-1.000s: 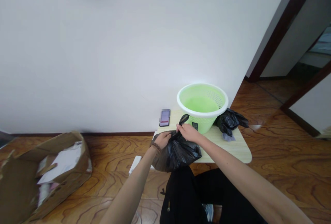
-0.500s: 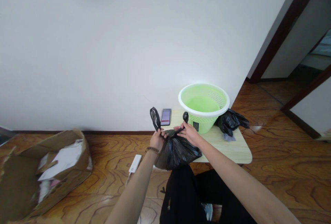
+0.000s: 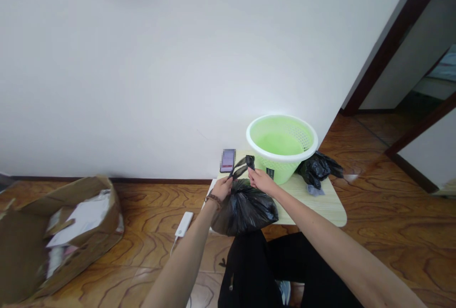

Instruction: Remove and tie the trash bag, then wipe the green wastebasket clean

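A full black plastic bag point(image 3: 245, 210) rests at the front of a small pale wooden table point(image 3: 302, 208), close above my knees. My left hand point(image 3: 223, 188), with a beaded bracelet at the wrist, is closed on one handle at the bag's top left. Pinched in my right hand point(image 3: 261, 180) is the handle material at the top right, and a dark loop stands up above the fingers. A strip of the handle stretches between the two hands. What the bag holds is hidden.
A green plastic basket point(image 3: 282, 156) with a white rim stands behind my right hand. Beside it lies another black bag point(image 3: 317, 168). A phone point(image 3: 227, 161) lies by the wall. On the floor are a white power bank point(image 3: 184, 224) with a cable and an open cardboard box point(image 3: 85, 248) with papers.
The handle loop that stood above my left hand now leans right, towards my right hand. Both hands have shifted slightly, and the right fingers have closed more tightly.
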Available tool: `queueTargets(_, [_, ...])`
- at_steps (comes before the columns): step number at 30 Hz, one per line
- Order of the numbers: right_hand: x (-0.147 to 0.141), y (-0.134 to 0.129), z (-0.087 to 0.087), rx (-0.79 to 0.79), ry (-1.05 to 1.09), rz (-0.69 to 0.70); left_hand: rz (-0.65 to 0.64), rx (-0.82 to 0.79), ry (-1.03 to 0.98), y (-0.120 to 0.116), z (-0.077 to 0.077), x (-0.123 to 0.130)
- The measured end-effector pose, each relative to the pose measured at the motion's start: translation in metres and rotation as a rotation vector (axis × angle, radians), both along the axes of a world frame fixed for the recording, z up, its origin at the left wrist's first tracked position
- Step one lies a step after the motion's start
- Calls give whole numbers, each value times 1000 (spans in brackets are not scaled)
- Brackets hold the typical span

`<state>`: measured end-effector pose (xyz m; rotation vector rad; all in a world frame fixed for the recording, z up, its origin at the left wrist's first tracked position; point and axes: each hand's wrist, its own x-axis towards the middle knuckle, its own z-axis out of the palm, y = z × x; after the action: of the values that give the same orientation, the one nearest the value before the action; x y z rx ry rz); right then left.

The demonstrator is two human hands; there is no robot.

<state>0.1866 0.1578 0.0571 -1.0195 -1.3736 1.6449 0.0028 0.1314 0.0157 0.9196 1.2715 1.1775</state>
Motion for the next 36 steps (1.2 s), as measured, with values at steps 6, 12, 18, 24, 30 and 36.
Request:
queueTargets(6, [-8, 8, 28, 368, -221, 84, -349, 248, 549, -3, 23, 10])
queueTargets(12, [-12, 26, 33, 504, -312, 46, -365, 277, 752, 1, 29, 20])
queueTargets(18, [-1, 32, 12, 326, -343, -25, -380, 209, 658, 4, 26, 18])
queueTargets(24, [15, 18, 4, 391, -625, 175, -381, 122, 644, 4, 22, 12])
queueTargets(30, [19, 13, 6, 592, -887, 423, -374, 58, 471, 6, 22, 5])
queueTargets(36, [36, 9, 18, 645, -792, 357, -216, -52, 22, 3, 14, -10])
